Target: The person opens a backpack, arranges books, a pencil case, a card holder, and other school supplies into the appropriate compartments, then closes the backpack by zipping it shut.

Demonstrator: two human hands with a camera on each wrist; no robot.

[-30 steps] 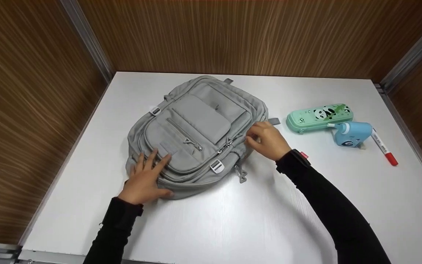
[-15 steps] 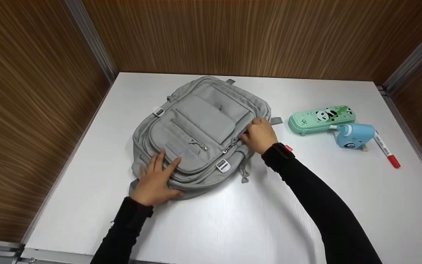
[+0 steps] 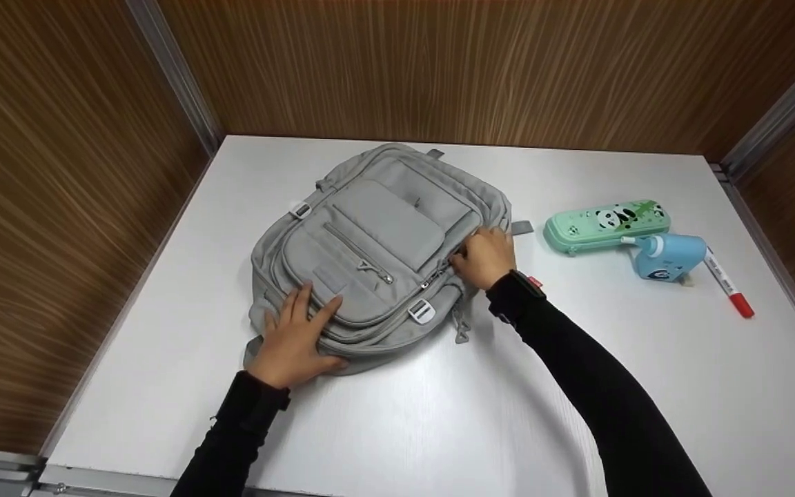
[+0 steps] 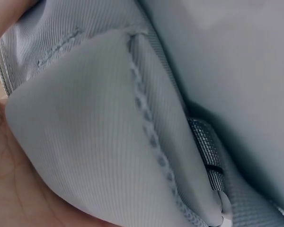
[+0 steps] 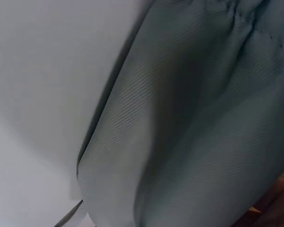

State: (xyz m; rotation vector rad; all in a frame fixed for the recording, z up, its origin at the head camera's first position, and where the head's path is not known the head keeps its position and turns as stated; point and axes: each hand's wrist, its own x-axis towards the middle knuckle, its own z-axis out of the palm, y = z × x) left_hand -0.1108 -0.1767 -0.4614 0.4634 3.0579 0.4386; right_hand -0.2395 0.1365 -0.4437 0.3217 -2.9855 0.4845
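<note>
A grey backpack (image 3: 384,228) lies flat, front pockets up, on the white table in the head view. My left hand (image 3: 294,342) rests on its near-left end with fingers spread; in the left wrist view, grey fabric (image 4: 80,132) lies against the palm. At the backpack's right side, my right hand (image 3: 487,259) has curled fingers and pinches a zipper pull along the side zipper, the pull itself mostly covered by the fingertips. Another zipper pull (image 3: 426,284) shows just nearer on that zipper. The right wrist view holds mainly the backpack's side pocket (image 5: 189,132).
A green panda pencil case (image 3: 608,226) lies right of the backpack. Beside it are a blue bottle-like item with a spout (image 3: 670,257) and a white marker with a red cap (image 3: 729,283). Wood-grain panels (image 3: 439,76) bound the table at back and sides.
My right hand has come from just beside the backpack onto its side zipper, and its fingers have closed there. My left hand stays on the near-left end.
</note>
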